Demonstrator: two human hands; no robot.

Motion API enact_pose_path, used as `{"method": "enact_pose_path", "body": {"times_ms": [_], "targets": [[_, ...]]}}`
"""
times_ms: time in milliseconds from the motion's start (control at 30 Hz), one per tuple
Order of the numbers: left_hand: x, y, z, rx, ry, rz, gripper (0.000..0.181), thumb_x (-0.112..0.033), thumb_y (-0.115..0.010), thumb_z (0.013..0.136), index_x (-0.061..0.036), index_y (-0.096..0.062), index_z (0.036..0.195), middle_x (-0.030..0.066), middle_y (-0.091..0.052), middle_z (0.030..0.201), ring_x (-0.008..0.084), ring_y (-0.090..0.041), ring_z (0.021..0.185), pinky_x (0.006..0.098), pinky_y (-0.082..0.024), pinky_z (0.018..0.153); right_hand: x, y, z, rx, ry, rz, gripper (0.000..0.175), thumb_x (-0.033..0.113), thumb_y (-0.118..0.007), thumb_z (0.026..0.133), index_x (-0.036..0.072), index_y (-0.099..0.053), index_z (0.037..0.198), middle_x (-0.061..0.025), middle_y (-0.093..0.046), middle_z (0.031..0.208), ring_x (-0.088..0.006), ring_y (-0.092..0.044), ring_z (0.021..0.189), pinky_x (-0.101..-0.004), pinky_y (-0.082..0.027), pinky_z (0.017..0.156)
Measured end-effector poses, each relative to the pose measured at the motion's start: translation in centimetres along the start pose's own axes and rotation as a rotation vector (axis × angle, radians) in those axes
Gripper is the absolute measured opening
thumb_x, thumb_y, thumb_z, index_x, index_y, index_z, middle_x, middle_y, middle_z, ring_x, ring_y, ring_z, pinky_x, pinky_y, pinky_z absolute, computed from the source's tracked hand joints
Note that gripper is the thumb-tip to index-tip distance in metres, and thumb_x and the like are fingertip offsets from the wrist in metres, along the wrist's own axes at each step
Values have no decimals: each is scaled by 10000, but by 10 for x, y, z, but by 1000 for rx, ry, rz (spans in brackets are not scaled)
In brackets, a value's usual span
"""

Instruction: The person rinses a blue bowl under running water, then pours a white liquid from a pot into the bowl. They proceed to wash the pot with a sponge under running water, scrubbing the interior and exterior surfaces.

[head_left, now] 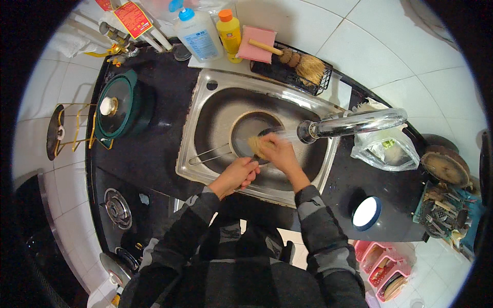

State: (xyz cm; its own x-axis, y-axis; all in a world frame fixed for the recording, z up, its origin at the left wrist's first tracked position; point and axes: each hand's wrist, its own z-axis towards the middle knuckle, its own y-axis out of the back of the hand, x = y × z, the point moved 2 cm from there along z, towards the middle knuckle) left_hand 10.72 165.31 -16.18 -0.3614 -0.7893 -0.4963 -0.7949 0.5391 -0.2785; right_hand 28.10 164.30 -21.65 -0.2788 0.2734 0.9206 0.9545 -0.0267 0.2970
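Observation:
My left hand (pixel 238 174) is closed around the handle of a dark utensil, perhaps a ladle or spatula, whose head is partly hidden. My right hand (pixel 278 151) presses a yellowish scrubbing pad (pixel 257 147) against that utensil. Both hands are over a stainless steel sink (pixel 215 111), at its near side. Under them lies a round sieve-like pan (pixel 246 122) with a long wire handle (pixel 210 154) pointing left. Water runs from the chrome faucet (pixel 358 122) towards my right hand.
A lidded green pot (pixel 115 109) and gas burner (pixel 117 208) are left. Behind the sink stand a pump bottle (pixel 200 42), a yellow bottle (pixel 230 36), a pink sponge cloth (pixel 256 42) and a black wire basket (pixel 277 73). A plastic bag (pixel 389 150) and blue-rimmed bowl (pixel 366 213) are right.

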Motion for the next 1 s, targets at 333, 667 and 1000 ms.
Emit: {"method": "enact_pose_path", "body": {"times_ms": [333,667,1000], "targets": [[-5,2,0,-20,-33,-35,243,-289,-472,1039,-74,-510,931,-54,-368,579,68,-330,421,254,-288,392,10,-9,14,-229,127,-345,245,149,-701,828,54,-612,1037,-143,-671,1022,-336,-668,948,-413,-528,816],[-3,-2,6,33,-32,-80,240,-284,-472,1042,-76,-512,930,-56,-367,579,71,-320,429,267,-271,397,11,-1,19,-237,211,-746,384,108,-682,816,84,-572,1184,-146,-628,1142,-375,-628,1012,-455,-505,838],[-7,1,3,0,-55,-81,258,-301,-489,1038,-68,-521,933,-54,-357,546,68,-326,404,251,-265,382,13,20,10,-164,-119,-170,261,144,-664,855,62,-588,1091,-151,-611,1041,-375,-626,927,-464,-505,799]]}}
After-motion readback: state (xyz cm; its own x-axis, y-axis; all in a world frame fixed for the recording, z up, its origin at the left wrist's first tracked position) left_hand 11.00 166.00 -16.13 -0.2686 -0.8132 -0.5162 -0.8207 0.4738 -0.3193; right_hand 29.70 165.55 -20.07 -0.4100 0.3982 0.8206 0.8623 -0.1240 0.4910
